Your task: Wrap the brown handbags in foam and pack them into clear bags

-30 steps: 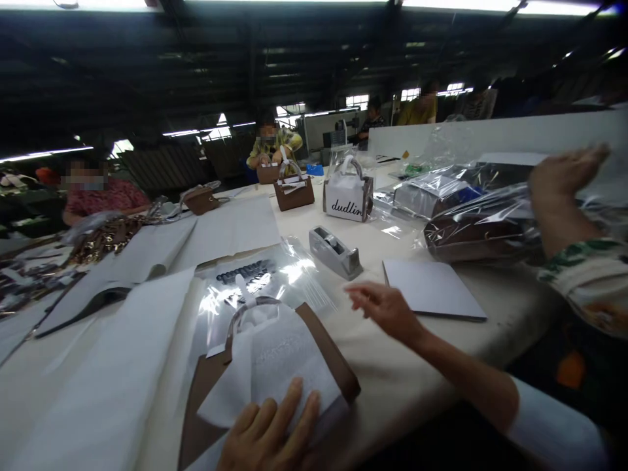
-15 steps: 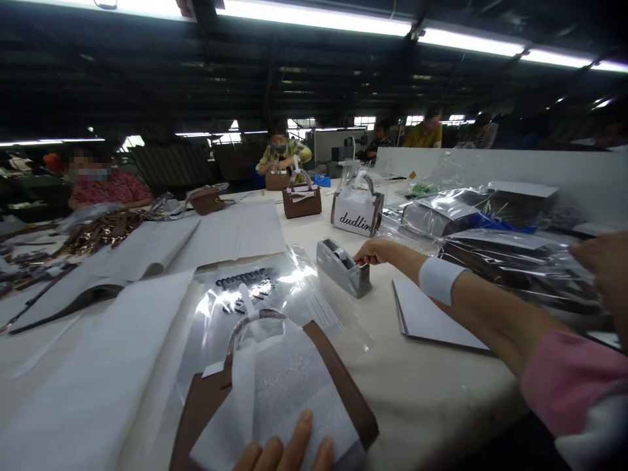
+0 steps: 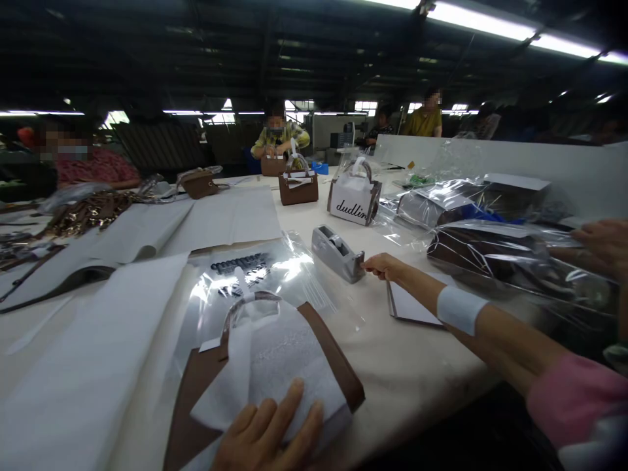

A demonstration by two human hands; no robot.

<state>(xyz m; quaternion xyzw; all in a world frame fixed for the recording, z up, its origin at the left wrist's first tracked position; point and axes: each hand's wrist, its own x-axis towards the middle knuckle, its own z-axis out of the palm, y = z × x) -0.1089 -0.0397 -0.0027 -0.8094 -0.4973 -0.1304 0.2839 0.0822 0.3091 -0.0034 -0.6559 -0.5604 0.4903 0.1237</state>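
here, the person's left hand (image 3: 265,432) is lying open and flat, fingers spreading over a white foam sheet (image 3: 279,356) that is wrapping a flat brown leather handbag (image 3: 189,405) at the near edge of the cream surface (image 3: 402,373). the palm seems to be pinning the wrap down so that it is not springing open. the handbag is resting partly on a clear plastic bag with dark print (image 3: 255,271), which is lying close at hand just behind it.

the right hand (image 3: 385,265) is stretching across the surface to a grey tape dispenser (image 3: 337,252), its fingertips pinching together right at the cutter end. whether a tape end is sitting between them is too small to tell. the dispenser is standing just beyond the handbag with its cutter pointing toward that hand, which is likely why one hand alone is managing it.

a white card (image 3: 409,306) is lying just beside the forearm. to the right, a co-worker's hand (image 3: 606,242) is resting on a cellophane-wrapped brown bundle (image 3: 490,252). farther back, a white bag lettered "dudlin" (image 3: 353,199) is standing upright.
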